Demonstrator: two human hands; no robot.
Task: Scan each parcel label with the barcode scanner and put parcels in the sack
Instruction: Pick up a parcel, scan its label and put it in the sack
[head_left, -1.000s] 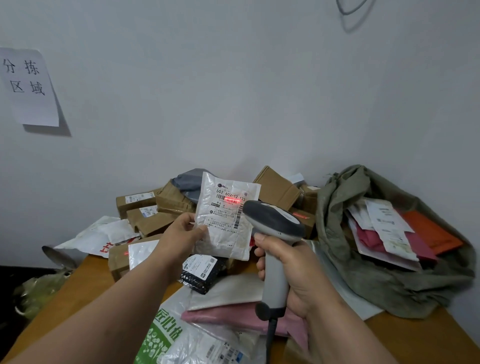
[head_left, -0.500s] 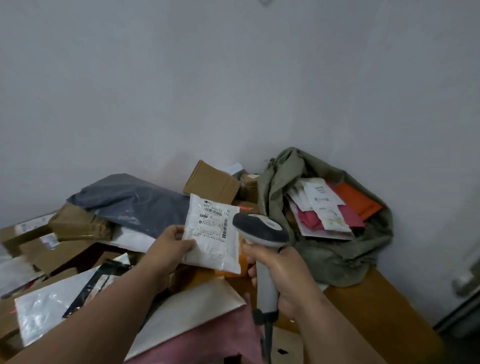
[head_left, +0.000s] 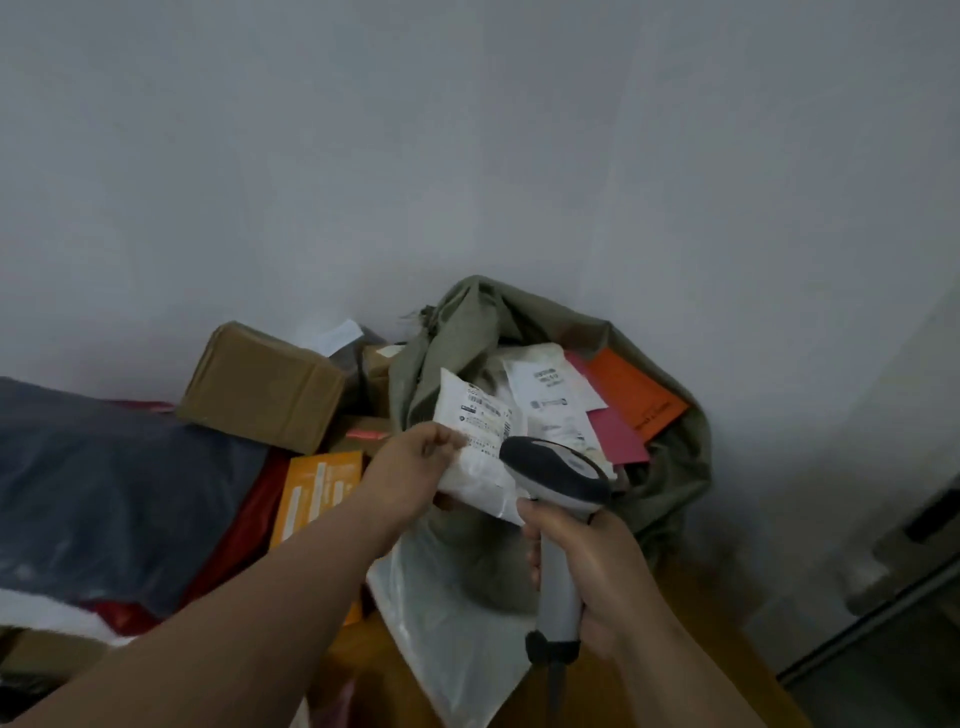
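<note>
Fingers of the right hand wrap the grip of the barcode scanner, nearest the camera. Just beyond, the left hand pinches a white parcel (label up) at the mouth of the green sack, near the desk's right edge. Farther left, a cardboard box leans by the wall.
</note>
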